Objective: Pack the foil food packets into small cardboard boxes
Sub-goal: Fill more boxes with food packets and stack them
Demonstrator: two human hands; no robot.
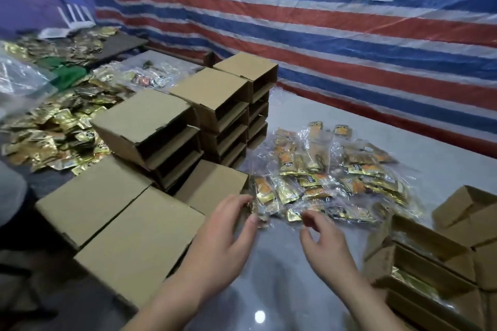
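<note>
Dimly lit from above; glare spot on glossy table; blurred hands, wide-angle bending at edges.

The boxes at four o'clock run off the right edge; print on the packets is too blurred to read.
</note>
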